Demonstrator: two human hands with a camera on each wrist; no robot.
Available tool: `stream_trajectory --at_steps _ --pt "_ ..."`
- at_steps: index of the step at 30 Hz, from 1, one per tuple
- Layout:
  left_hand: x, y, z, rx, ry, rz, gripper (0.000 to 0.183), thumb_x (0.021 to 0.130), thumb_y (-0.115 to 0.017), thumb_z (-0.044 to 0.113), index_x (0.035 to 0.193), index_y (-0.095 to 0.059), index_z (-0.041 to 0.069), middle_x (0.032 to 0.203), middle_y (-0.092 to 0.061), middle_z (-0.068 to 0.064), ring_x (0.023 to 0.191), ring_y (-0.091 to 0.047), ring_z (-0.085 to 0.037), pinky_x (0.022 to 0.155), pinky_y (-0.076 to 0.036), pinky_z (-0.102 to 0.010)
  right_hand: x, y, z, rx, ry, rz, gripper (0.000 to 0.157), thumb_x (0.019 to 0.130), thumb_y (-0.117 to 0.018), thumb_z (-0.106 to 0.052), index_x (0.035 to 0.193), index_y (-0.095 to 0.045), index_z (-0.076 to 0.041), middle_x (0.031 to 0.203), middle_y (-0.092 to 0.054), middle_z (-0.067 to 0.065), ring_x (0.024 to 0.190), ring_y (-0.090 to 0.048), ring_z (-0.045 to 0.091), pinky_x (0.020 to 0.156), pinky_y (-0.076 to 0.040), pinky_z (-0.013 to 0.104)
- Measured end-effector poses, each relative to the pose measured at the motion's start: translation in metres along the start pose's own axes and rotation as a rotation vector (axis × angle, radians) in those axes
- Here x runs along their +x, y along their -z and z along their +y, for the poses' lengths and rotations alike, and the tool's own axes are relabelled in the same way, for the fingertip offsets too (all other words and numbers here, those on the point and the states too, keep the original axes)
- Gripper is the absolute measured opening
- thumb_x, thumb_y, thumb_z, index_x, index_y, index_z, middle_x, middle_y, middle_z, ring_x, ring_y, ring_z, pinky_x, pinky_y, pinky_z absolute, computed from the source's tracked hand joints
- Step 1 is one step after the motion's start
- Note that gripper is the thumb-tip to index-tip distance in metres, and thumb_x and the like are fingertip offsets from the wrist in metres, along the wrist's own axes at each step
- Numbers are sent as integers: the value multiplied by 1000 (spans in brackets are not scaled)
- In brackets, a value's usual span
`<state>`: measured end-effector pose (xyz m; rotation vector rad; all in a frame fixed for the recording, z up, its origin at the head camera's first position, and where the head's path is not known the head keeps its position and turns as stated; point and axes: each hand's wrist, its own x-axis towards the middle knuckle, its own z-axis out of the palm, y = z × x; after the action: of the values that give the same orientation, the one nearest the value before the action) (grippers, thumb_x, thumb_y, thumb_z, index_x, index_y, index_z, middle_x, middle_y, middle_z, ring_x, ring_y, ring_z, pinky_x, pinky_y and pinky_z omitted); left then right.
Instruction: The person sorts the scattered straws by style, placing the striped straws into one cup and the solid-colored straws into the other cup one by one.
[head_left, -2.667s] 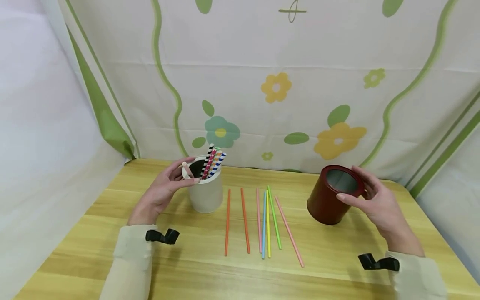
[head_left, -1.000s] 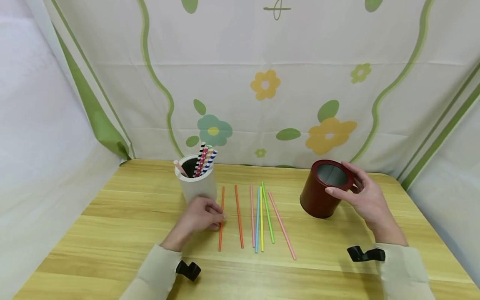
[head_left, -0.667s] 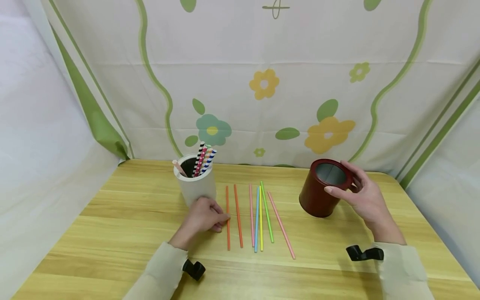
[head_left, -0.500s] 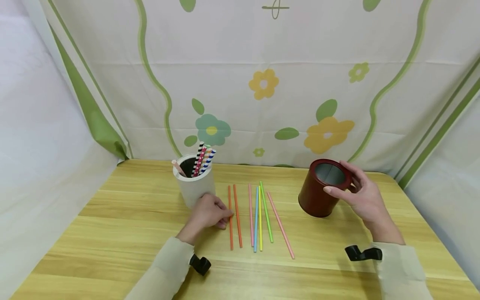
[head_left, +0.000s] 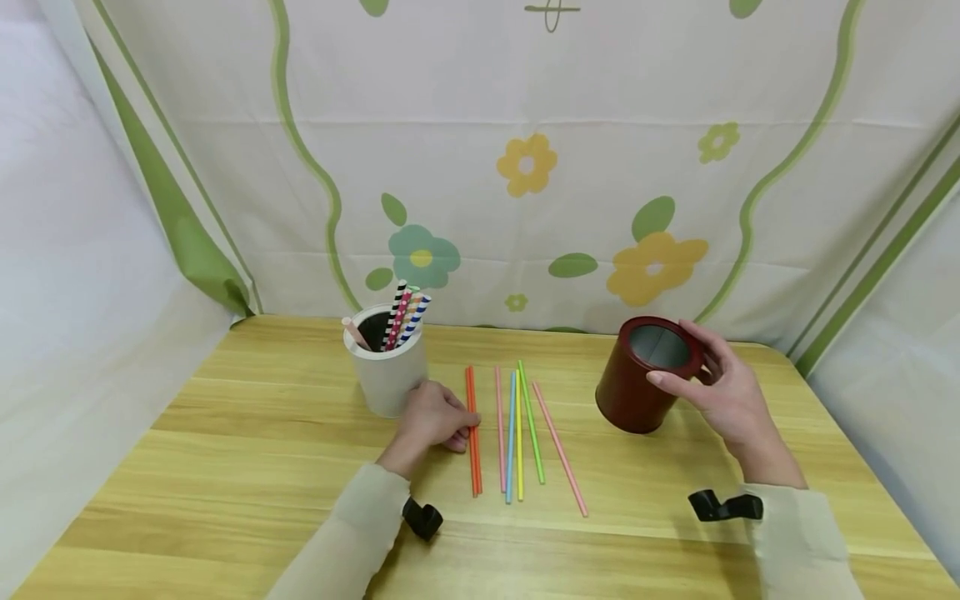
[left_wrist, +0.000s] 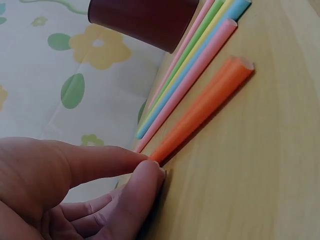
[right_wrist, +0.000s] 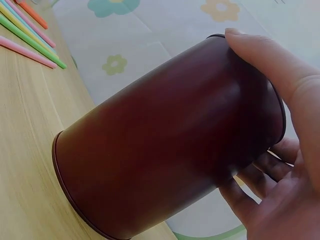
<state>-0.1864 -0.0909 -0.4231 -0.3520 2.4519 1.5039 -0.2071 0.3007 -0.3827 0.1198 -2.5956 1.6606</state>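
Note:
My left hand point(head_left: 438, 417) pinches an orange straw point(head_left: 472, 467) between thumb and forefinger, low over the table. A second orange straw point(head_left: 479, 479) lies right against it; in the left wrist view the orange pair point(left_wrist: 200, 112) shows beyond the fingertips. Around the rim of a dark red can point(head_left: 637, 396), my right hand point(head_left: 727, 396) holds with thumb on the near side and fingers behind. That can point(right_wrist: 165, 135) fills the right wrist view, standing on the wood. Just behind my left hand is a white can point(head_left: 382, 383) with several patterned straws point(head_left: 405, 321) in it.
Between the cans lie a pink straw point(head_left: 500, 433), a blue straw point(head_left: 511, 450), a yellow straw point(head_left: 519, 450), a green straw point(head_left: 532, 425) and another pink straw point(head_left: 562, 454) on the wooden table point(head_left: 187, 467). A flowered cloth point(head_left: 450, 150) hangs along the back edge.
My left hand left the white can's rim, came down to the leftmost orange straw and slid it right, against the other orange one. My right hand stays on the red can.

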Motion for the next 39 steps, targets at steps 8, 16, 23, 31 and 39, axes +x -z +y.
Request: stream_trajectory --at_steps 8,16,23,31,39 --pt "-1 -2 2 -25 5 4 12 91 -82 5 83 -76 -1 68 -74 -12 46 -66 -11 51 -61 -29 0 -1 3 21 15 11 88 97 -83 -22 169 -33 -36 171 -36 2 131 -49 1 93 -49 5" --pt "-3 5 0 -258 -5 -125 12 96 -79 9 95 -73 -1 76 -74 -11 57 -68 -13 57 -62 -27 -1 -1 4 13 23 19 88 97 -83 -22 169 -33 -36 171 -36 3 132 -49 0 93 -48 5" --pt "-7 7 14 -455 -98 -273 20 98 -77 9 111 -74 -6 87 -78 -9 72 -74 -12 73 -66 -27 -2 -2 4 29 41 24 88 97 -83 -19 170 -34 -29 171 -36 2 130 -50 0 93 -50 5" --pt "-21 17 45 -549 -192 -314 24 101 -74 8 121 -72 -5 99 -81 -8 84 -78 -15 83 -66 -29 -1 -3 3 18 44 23 88 97 -83 -21 169 -34 -31 173 -35 4 130 -50 -1 93 -50 6" --pt "-30 33 77 -636 -270 -304 22 100 -73 2 121 -69 -3 99 -82 -11 84 -80 -18 84 -67 -33 -1 -3 2 19 49 30 88 97 -83 -20 169 -34 -30 173 -36 2 131 -50 -1 94 -49 5"
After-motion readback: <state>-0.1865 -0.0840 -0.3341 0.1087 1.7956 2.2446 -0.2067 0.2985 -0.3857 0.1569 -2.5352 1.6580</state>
